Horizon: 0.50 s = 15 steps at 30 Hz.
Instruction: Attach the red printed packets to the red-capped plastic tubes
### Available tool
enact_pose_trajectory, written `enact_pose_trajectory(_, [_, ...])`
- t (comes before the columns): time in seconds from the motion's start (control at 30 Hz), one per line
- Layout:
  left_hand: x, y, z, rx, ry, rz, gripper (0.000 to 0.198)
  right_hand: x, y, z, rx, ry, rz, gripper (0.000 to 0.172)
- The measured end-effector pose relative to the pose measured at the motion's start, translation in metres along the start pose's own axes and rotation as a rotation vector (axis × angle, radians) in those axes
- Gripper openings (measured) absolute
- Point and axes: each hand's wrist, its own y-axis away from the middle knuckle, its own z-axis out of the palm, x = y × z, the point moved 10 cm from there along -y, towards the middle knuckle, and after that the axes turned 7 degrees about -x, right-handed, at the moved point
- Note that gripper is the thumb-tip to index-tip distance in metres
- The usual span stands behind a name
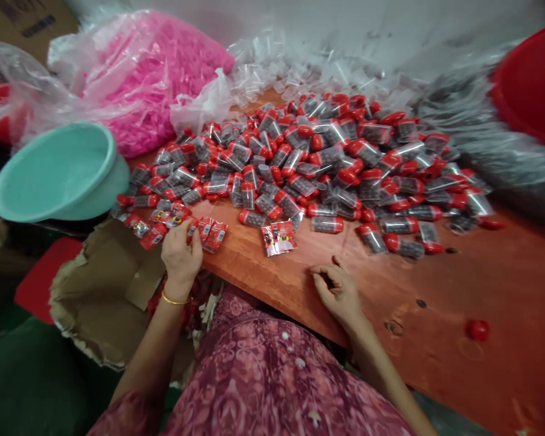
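My left hand rests at the table's near edge, fingers curled onto small red packets lying in a row there. My right hand lies on the wooden table with fingers loosely curled, and I cannot make out anything in it. Between the hands lies a separate red packet. Beyond them spreads a big heap of small clear vials with red caps.
A teal plastic basin sits at the left beside a bag of pink pieces. Clear empty vials pile at the back. A red tub stands at far right. A loose red cap lies near right. Torn cardboard hangs below left.
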Motion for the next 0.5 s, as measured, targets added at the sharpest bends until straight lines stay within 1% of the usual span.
enact_pose_trajectory(0.07, [0.007,0.004,-0.001,-0.098,0.032,0.07,0.028,0.0,0.0,0.0,-0.001,0.003,-0.014,0.01])
enact_pose_trajectory(0.13, [0.022,0.008,0.003,-0.235,0.043,0.213,0.029,0.0,0.001,0.001,-0.008,0.01,-0.026,0.01])
enact_pose_trajectory(0.23, [0.037,0.014,0.017,-0.442,0.009,0.409,0.04,0.001,0.001,0.001,-0.014,0.017,-0.025,0.01])
enact_pose_trajectory(0.3, [0.037,0.014,0.028,-0.54,-0.013,0.468,0.045,0.002,0.001,0.001,-0.012,0.023,-0.013,0.01])
enact_pose_trajectory(0.37, [0.033,0.013,0.036,-0.567,-0.026,0.492,0.043,0.002,0.001,0.001,-0.014,0.027,-0.005,0.01])
enact_pose_trajectory(0.5, [0.029,0.015,0.039,-0.478,-0.071,0.494,0.031,0.002,0.002,0.002,-0.017,0.029,-0.005,0.01])
